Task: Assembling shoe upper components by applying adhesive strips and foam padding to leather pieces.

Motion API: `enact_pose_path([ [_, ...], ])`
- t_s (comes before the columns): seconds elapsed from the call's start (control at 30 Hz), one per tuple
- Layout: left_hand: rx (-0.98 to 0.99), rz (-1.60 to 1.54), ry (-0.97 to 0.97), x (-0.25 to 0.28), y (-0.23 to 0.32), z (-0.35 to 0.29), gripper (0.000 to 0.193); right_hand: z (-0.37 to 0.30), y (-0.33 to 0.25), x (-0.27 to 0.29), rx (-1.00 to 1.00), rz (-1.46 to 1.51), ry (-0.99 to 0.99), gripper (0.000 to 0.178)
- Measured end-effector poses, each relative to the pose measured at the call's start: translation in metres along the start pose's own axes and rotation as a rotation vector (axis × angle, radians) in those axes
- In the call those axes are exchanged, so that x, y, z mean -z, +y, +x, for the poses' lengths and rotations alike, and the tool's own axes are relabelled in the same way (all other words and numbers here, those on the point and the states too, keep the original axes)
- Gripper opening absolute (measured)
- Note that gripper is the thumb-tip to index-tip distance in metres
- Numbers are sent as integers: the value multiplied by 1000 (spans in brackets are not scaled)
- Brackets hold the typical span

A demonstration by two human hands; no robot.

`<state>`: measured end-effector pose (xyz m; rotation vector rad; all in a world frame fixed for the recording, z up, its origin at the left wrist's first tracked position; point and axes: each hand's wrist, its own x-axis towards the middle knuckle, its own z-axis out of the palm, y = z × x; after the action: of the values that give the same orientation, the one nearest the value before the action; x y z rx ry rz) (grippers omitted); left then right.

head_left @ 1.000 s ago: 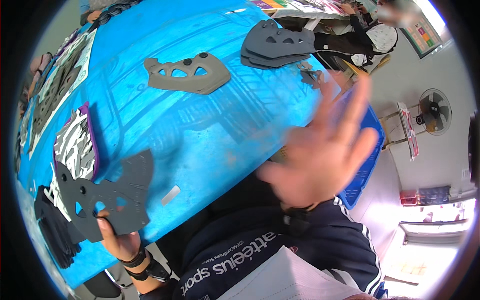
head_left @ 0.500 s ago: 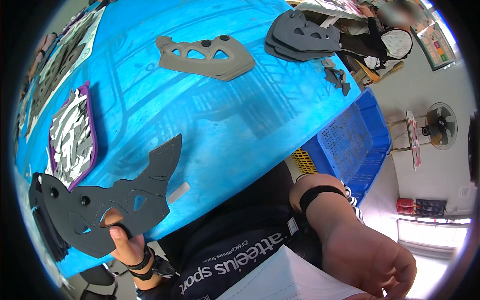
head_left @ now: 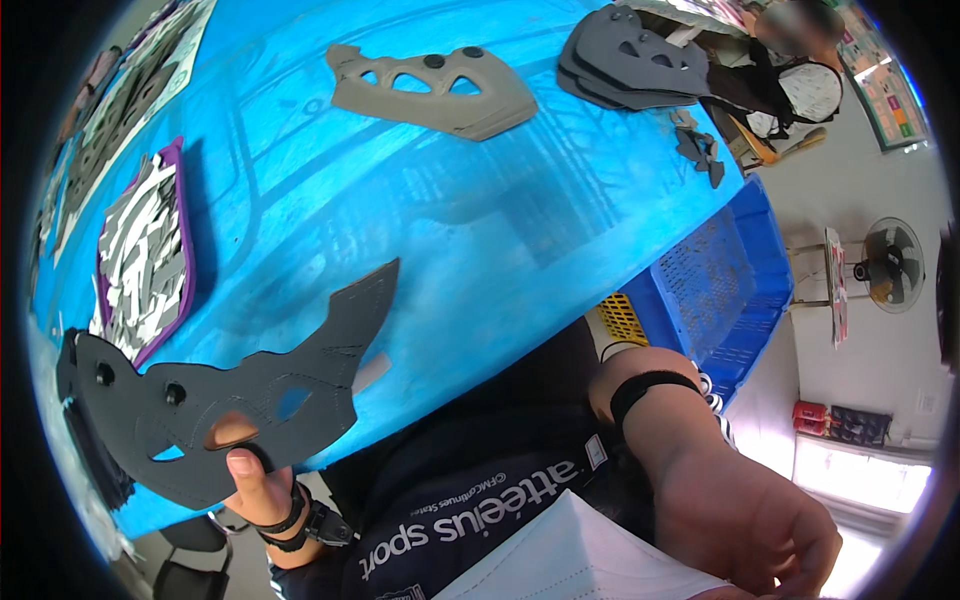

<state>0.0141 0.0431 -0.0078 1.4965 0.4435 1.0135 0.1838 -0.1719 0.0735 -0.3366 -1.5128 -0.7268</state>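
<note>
My left hand (head_left: 262,492) is closed on the near edge of a dark grey flat cut piece (head_left: 290,350), its thumb lying on top. The piece looks like a shoe upper part, with triangular cut-outs, stitched lines and two black round studs. Through one cut-out some of my fingers show beneath it. My right hand (head_left: 745,520) is raised at the lower right, close to a white face mask (head_left: 570,550). Its fingers are curled and their tips meet near the lower edge; whatever they may hold is hidden. A small pale strip (head_left: 371,372) lies beside the grey piece.
A taupe cut piece (head_left: 430,100) lies on the blue table (head_left: 430,230). Stacked grey pieces (head_left: 635,65) and small scraps (head_left: 700,150) are at the far right. A purple-rimmed tray (head_left: 188,240) holds strips. Beyond the table edge stand a blue crate (head_left: 740,290) and a fan (head_left: 892,265).
The view has shifted slightly, so the table's things sit farther right and higher. The held grey piece has tilted a little, its pointed end farther right. My right hand stays curled near the mask.
</note>
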Motion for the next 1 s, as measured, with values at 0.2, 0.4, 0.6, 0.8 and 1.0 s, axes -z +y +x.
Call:
enact_pose_path([
  [0.2, -39, 149, -63, -2, 8, -1, 42, -26, 29, -24, -378, 114, 608, 32],
  [0.4, 109, 97, -126, -13, 22, -4, 45, -66, 49, -33, -1754, 361, 194, 32],
  [0.6, 143, 181, -80, -23, 24, 4, 33, -69, 67, -22, -1336, -37, -479, 9],
  [0.8, -8, 546, -133, -24, 25, 7, 9, -71, 64, -11, -1404, -108, -589, 6],
  [1.0, -51, 690, -263, -15, 23, 1, 17, -85, 68, -8, -1309, -183, -762, 9],
])
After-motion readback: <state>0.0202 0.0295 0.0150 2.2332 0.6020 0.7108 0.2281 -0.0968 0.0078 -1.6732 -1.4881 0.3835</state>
